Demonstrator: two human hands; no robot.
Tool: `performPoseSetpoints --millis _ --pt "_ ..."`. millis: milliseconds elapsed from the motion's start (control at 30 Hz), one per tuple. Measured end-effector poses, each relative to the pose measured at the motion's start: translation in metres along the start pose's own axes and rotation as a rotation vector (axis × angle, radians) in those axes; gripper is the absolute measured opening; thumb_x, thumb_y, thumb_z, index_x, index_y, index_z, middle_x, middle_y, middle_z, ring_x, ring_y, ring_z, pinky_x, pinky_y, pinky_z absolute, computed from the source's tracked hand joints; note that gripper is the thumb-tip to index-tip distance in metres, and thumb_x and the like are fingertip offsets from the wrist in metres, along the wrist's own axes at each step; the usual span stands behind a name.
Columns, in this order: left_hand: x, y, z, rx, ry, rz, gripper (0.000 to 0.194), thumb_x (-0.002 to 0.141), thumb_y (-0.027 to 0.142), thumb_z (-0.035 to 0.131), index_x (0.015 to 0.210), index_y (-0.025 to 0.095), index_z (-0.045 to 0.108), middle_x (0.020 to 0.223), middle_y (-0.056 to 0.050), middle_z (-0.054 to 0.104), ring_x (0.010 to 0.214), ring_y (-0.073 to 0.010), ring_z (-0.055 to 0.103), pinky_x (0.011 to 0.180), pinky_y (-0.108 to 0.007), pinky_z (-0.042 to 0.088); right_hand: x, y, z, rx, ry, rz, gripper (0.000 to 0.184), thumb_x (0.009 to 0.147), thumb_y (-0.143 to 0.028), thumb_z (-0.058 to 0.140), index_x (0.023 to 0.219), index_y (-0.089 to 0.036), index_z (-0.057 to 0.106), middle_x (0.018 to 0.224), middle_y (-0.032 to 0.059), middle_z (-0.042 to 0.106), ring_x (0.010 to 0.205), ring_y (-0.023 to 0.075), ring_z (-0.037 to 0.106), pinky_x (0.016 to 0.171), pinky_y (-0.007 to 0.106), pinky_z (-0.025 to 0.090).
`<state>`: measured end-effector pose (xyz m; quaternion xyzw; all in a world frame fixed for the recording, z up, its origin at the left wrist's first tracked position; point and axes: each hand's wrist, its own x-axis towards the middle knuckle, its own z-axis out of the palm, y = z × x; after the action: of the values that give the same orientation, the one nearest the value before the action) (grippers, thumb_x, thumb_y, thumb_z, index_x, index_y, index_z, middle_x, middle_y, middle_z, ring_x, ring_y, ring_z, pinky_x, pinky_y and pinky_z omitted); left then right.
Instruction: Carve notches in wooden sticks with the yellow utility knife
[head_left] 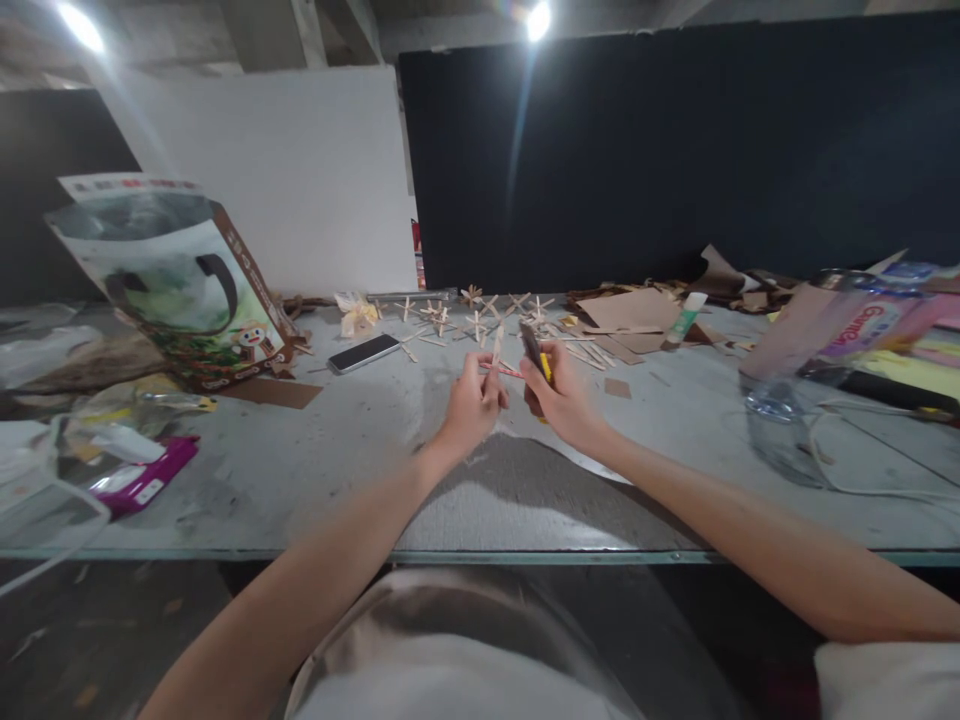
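My left hand [476,398] is closed on a flat wooden craft stick [498,343], which points up from the fingers. Beside that stick, a thin red-and-white striped piece [511,371] runs sideways between the two hands; I cannot tell which hand grips it. My right hand [564,400] is wrapped round a yellow-and-black hand tool [534,350], its dark end upward; its exact kind is unclear. Just beyond the hands lie several crossed wooden sticks [476,325] joined into small shapes, with loose sticks [589,352] to the right.
A phone [364,353] and a large printed bag [187,290] stand left, near a purple packet [146,475]. On the right are cardboard pieces [634,312], a glue stick [687,316], a clear bottle [784,430] and a cable [885,490]. Dark and white panels rise behind.
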<state>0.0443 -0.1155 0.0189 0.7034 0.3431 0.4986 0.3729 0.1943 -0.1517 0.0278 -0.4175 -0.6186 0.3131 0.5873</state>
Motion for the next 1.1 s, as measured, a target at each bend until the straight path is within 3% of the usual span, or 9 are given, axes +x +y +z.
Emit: performPoseSetpoints --millis 167,367,733,1100 --pt "0.0 0.0 -0.003 0.041 0.07 0.05 0.014 0.107 0.033 0.046 0.117 0.023 0.046 0.061 0.007 0.061 0.054 -0.0121 0.056 0.059 -0.026 0.041 -0.009 -0.006 0.001 -0.053 -0.125 0.0 0.034 0.102 -0.063 0.052 0.104 -0.031 0.041 0.057 -0.0116 0.043 0.037 0.0119 0.037 0.036 0.025 0.028" --pt "0.002 -0.003 -0.006 0.066 0.08 0.089 0.015 0.108 0.038 0.047 0.112 0.024 0.043 0.063 0.007 0.062 0.054 -0.0122 0.059 0.057 -0.026 0.039 -0.013 -0.015 0.001 -0.133 -0.153 0.02 0.034 0.102 -0.057 0.052 0.085 -0.027 0.047 0.062 -0.0064 0.053 0.036 0.0104 0.047 0.032 0.025 0.032" --pt "0.002 -0.002 -0.007 0.075 0.068 0.1 0.024 0.107 0.048 0.048 0.106 0.025 0.042 0.063 0.005 0.061 0.057 -0.014 0.061 0.056 -0.027 0.04 -0.014 -0.015 0.003 -0.177 -0.165 0.038 0.027 0.102 -0.047 0.05 0.086 -0.026 0.051 0.061 -0.007 0.054 0.034 0.0091 0.047 0.032 0.023 0.032" --pt "0.003 -0.008 -0.007 0.129 0.057 0.122 0.016 0.108 0.039 0.046 0.106 0.024 0.041 0.065 0.005 0.063 0.057 -0.0142 0.062 0.057 -0.026 0.04 -0.016 -0.018 0.004 -0.156 -0.173 0.034 0.026 0.103 -0.043 0.05 0.083 -0.026 0.052 0.058 -0.0073 0.051 0.03 0.009 0.045 0.029 0.024 0.028"
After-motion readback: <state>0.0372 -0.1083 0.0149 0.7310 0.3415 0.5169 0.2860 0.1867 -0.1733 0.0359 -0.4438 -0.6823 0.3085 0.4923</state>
